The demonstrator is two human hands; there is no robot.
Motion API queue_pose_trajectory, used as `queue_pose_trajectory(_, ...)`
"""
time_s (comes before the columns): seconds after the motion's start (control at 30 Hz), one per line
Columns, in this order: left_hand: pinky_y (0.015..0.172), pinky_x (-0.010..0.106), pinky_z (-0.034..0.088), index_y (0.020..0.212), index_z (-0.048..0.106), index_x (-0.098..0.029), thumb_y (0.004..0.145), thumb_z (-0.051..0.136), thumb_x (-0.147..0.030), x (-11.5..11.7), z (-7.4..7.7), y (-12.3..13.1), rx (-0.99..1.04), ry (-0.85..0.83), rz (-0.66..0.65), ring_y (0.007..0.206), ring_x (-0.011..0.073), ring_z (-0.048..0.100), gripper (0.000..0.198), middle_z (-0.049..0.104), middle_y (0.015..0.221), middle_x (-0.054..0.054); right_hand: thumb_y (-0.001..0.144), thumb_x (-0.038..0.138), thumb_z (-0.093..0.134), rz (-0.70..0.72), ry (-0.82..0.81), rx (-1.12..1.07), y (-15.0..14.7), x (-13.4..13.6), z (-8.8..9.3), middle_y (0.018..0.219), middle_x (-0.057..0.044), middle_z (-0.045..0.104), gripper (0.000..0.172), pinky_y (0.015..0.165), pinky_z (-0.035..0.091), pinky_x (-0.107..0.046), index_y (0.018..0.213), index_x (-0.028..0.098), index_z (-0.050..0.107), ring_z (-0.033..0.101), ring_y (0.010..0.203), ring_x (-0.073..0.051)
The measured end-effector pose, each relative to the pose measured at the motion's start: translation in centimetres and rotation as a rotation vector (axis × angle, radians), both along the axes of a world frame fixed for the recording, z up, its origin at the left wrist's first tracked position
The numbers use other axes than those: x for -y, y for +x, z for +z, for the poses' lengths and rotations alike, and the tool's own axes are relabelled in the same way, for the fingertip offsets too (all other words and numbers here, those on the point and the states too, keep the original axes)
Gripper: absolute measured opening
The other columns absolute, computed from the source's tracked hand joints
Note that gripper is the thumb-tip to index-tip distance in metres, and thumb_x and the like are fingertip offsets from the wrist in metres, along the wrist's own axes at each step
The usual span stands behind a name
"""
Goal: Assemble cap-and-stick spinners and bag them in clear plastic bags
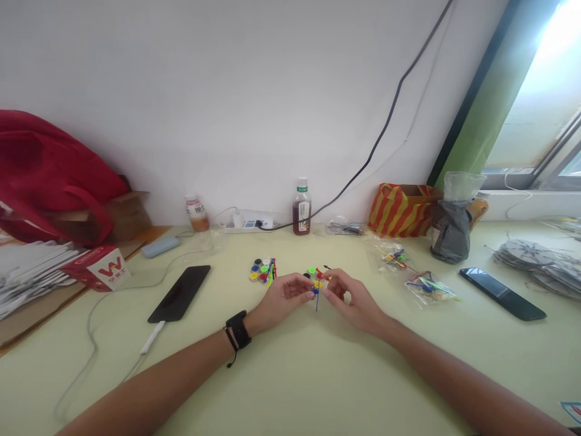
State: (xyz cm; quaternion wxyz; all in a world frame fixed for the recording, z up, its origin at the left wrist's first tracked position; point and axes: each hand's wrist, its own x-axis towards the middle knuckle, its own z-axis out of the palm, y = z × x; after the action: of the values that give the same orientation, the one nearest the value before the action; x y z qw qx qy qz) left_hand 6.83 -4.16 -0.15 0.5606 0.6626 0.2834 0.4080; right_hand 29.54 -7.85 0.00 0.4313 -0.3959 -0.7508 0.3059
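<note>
A pale wall (254,91) rises behind a light green table (290,375); a red bag (45,163) fills the far left, and a red-and-yellow striped bag (399,212) stands against the wall on the right; the person's left hand (281,300) and right hand (356,303) meet near the middle of the table, palms turned inward; on both, the thumb and forefinger curve toward each other, tips close together around a small blue piece, though I cannot tell which hand grips it; a black phone (180,295) lies left of the hands, a white plug at its near end, and a dark phone (502,295) lies to the right; a dark bottle (302,209) with a white cap stands upright by the wall, beyond the hands; a clear packet (429,287) of coloured parts lies between the right hand and the dark phone; a black wristband (239,329) circles the left wrist; coloured discs (254,277) sit grouped just beyond the left hand; smallest, the blue stick (316,303) of that piece points toward the person, between the two hands' fingertips
</note>
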Motion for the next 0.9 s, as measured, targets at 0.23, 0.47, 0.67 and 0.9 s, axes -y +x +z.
queue_pose_trajectory(0.23, 0.091, 0.035, 0.060, 0.100, 0.073, -0.015, 0.080, 0.087, -0.036, -0.2, -0.2, -0.1, 0.021, -0.003, 0.008, 0.092, 0.0193, 0.074, 0.033, 0.076, 0.099, 0.008, 0.101, 0.049, 0.053, 0.037, -0.075, -0.052, 0.0, 0.5, 1.1, 0.088, -0.002, 0.063, 0.032, 0.061, 0.047, -0.028, 0.104, 0.022, 0.070, 0.053, 0.063, -0.013)
queue_pose_trajectory(0.47, 0.090, 0.034, 0.061, 0.099, 0.073, -0.014, 0.078, 0.089, -0.036, -0.5, -0.1, 0.0, 0.048, -0.006, 0.051, 0.090, 0.0183, 0.073, 0.034, 0.076, 0.097, 0.008, 0.101, 0.060, 0.049, 0.071, -0.219, -0.116, -0.2, 0.3, 1.2, 0.056, 0.003, 0.043, 0.058, 0.056, 0.036, -0.029, 0.058, 0.021, 0.047, 0.040, 0.053, -0.012)
queue_pose_trajectory(0.67, 0.091, 0.032, 0.060, 0.101, 0.073, -0.015, 0.082, 0.086, -0.033, -0.5, -0.2, -0.2, 0.035, -0.011, 0.016, 0.093, 0.0184, 0.073, 0.030, 0.076, 0.100, 0.008, 0.095, 0.054, 0.065, 0.060, -0.213, -0.149, -0.3, 0.1, 1.1, 0.088, -0.001, 0.059, 0.033, 0.064, 0.045, -0.027, 0.092, 0.022, 0.057, 0.053, 0.071, -0.014)
queue_pose_trajectory(0.9, 0.090, 0.033, 0.059, 0.100, 0.072, -0.015, 0.082, 0.085, -0.033, -0.1, 0.2, -0.1, 0.028, 0.000, 0.026, 0.092, 0.0184, 0.072, 0.028, 0.075, 0.098, 0.008, 0.099, 0.045, 0.062, 0.123, -0.157, -0.061, -0.3, 0.4, 0.8, 0.106, -0.005, 0.065, 0.022, 0.072, 0.053, -0.031, 0.106, 0.024, 0.061, 0.062, 0.084, -0.017)
